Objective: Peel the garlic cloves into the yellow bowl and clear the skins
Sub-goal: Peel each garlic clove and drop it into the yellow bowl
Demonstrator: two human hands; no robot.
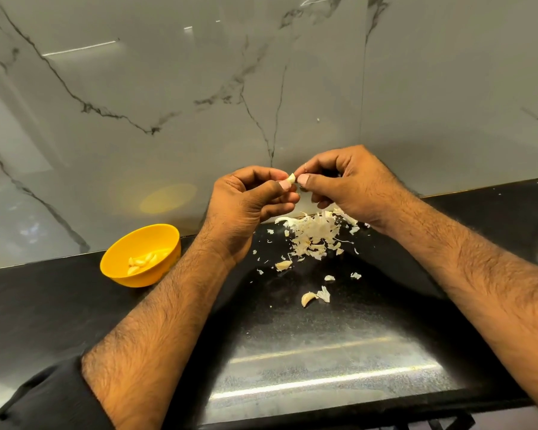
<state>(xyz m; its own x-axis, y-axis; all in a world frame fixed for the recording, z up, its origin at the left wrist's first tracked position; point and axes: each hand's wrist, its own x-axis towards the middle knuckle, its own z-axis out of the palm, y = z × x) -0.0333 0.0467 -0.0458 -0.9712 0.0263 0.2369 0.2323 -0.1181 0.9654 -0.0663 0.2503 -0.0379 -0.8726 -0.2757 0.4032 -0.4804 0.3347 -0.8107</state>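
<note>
Black worktop (308, 336), left hand (246, 209) and right hand (345, 187) pinching one garlic clove (291, 179) above skins (314, 234), yellow bowl (118, 259) near back edge.

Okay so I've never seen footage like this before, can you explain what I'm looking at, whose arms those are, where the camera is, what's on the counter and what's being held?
There is no machine here: these are a person's own two bare arms, filmed by one wide-angle camera worn on their head, looking forward and down. That is why the arms reach in from the bottom.

The left hand and right hand meet above a black counter, and the fingers of both pinch one garlic clove between them.

Below the hands lies a pile of papery skins. Two more cloves rest on the counter nearer the camera, with loose skin scraps around them.

To the left stands a yellow bowl holding pale, seemingly peeled cloves. Behind is a marble-patterned wall.
</note>
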